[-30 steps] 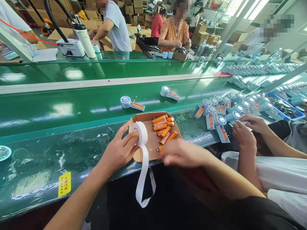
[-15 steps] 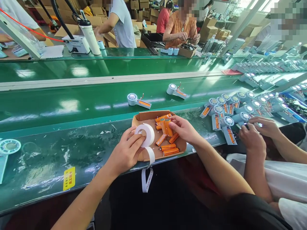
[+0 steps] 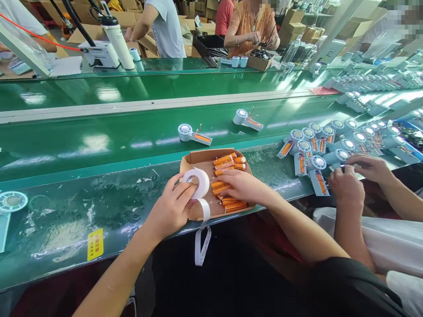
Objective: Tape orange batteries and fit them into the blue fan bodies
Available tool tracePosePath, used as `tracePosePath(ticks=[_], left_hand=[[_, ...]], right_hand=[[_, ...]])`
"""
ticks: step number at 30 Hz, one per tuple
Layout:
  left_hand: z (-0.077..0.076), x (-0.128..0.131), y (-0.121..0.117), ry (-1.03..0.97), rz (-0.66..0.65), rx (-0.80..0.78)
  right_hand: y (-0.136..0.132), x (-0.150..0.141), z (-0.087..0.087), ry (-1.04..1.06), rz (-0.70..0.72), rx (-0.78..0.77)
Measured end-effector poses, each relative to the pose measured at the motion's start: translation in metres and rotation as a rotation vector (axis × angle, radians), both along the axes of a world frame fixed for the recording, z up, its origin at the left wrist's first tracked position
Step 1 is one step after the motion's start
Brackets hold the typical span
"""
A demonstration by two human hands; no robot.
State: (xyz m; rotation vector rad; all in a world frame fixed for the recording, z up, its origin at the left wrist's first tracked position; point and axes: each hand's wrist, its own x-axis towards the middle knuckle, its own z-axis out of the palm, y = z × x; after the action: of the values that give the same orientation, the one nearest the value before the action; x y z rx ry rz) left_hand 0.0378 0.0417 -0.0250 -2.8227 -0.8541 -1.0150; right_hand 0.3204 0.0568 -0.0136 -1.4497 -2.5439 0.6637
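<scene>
My left hand (image 3: pixel 173 204) is closed round a roll of white tape (image 3: pixel 204 184), held over the left part of a shallow cardboard box (image 3: pixel 200 156). A loose strip of tape (image 3: pixel 202 246) hangs from the roll past the table edge and loops back. In the box, several orange cylindrical batteries (image 3: pixel 224 161) lie side by side along the right. My right hand (image 3: pixel 244 187) rests over the middle ones, fingers stretched out and touching them; it covers part of the row.
Two pale blue round-headed devices (image 3: pixel 185 132) with orange batteries in their handles sit beyond the box. Many more devices (image 3: pixel 317 163) crowd the right, near a co-worker's hands (image 3: pixel 348 187). A yellow label (image 3: pixel 95 244) is on the table. Other people stand across the line.
My right hand has let go of the batteries it was pinching and now lies flatter over them, slightly lower. The batteries are more neatly aligned. My left hand keeps the tape roll, shifted slightly left.
</scene>
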Motion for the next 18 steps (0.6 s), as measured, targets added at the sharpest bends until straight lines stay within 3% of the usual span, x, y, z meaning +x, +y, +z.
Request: tracePosePath(ticks=[3,7,10,14,18], left_hand=[[0.000,-0.001,0.001,0.010,0.007,0.002],[0.000,-0.003,0.001,0.008,-0.007,-0.035],[-0.001,-0.004,0.000,-0.003,-0.004,-0.085],[-0.004,-0.004,0.000,0.000,0.012,-0.103],[-0.006,-0.004,-0.001,0.015,0.014,-0.062]], right_hand=[[0.005,0.004,0.004,0.139,0.051,-0.077],[0.008,-0.004,0.004,0.046,0.068,-0.199],[0.008,-0.011,0.001,-0.013,0.027,-0.133],[0.011,-0.014,-0.002,-0.004,0.126,-0.144],[0.018,-0.018,-0.009,-0.115,-0.095,0.098]])
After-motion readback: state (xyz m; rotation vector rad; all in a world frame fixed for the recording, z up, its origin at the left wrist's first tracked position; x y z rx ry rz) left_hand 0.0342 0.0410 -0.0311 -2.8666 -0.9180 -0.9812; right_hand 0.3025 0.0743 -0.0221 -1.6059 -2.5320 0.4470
